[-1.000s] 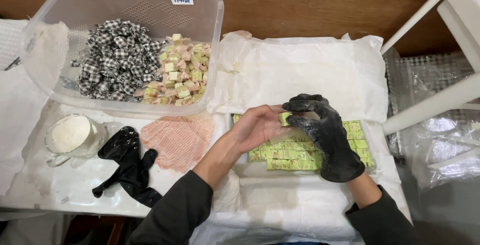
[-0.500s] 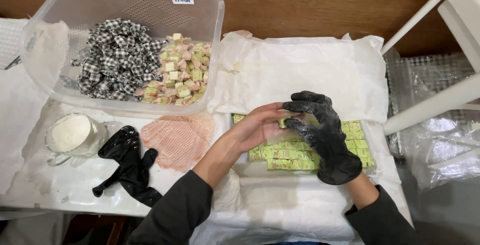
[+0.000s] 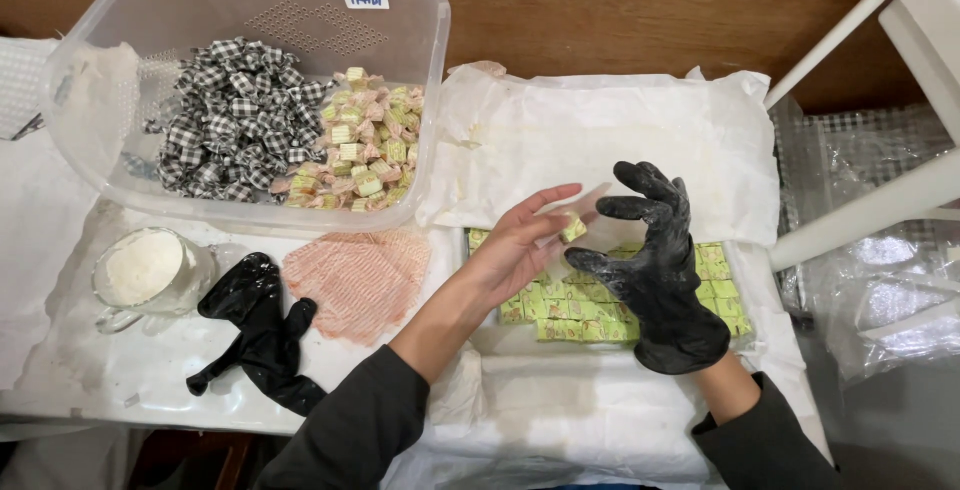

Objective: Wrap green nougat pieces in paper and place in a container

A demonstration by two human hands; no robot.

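Observation:
My bare left hand (image 3: 520, 245) and my black-gloved right hand (image 3: 655, 270) meet over a block of small yellow-green candy cubes (image 3: 570, 310) lying on white paper. Between the fingertips of both hands is one candy cube (image 3: 573, 228) with a clear wrapper sheet (image 3: 590, 202) around it. My left fingers are stretched out along the wrapper. My right thumb and forefinger are at the cube's right side.
A clear plastic tub (image 3: 130, 170) at the upper left holds black-checked wrapped candies (image 3: 235, 115) and pale wrapped candies (image 3: 370, 140). A stack of pinkish wrappers (image 3: 355, 280), a loose black glove (image 3: 265, 335) and a glass of white powder (image 3: 145, 270) lie left of my arm. A white chair (image 3: 900, 100) stands at the right.
Both hands have lifted slightly off the candy block and opened out, and the cube with its clear wrapper now shows between the fingertips.

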